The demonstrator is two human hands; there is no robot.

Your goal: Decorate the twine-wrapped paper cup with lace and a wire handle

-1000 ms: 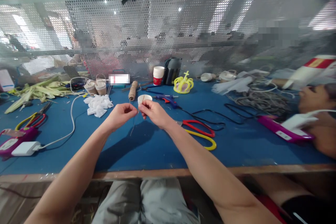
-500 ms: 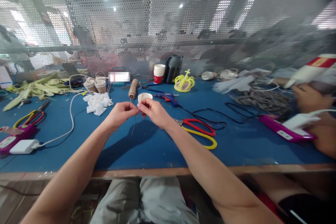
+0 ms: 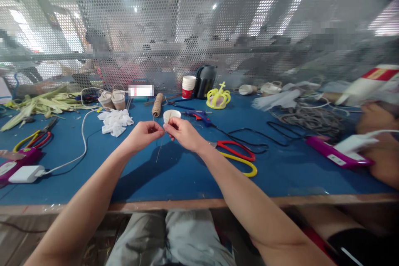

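My left hand (image 3: 146, 134) and my right hand (image 3: 181, 131) meet fingertip to fingertip above the blue table, each closed in a pinch. Between them runs thin brown twine, and a loose end of the twine (image 3: 160, 152) hangs below the fingers. Just behind my right fingers is a small white cup (image 3: 172, 113), its lower part hidden; I cannot tell whether the fingers touch it. A spool of twine (image 3: 157, 105) lies beyond my left hand. To the right are a blue glue gun (image 3: 202, 117) and red-and-yellow-handled scissors (image 3: 238, 156).
A yellow crown-shaped piece (image 3: 218, 98), paper cups (image 3: 188, 87) and a dark jug (image 3: 206, 81) stand at the back. White fabric scraps (image 3: 115, 122), husks (image 3: 43, 102) and pliers-like cutters (image 3: 37, 137) lie left. At right, a co-worker's hand (image 3: 377, 118) is beside a purple power strip (image 3: 338, 151).
My hands keep nearly the same pinch, with the twine end hanging slightly differently. The co-worker's hand at the right has shifted a little to the right.
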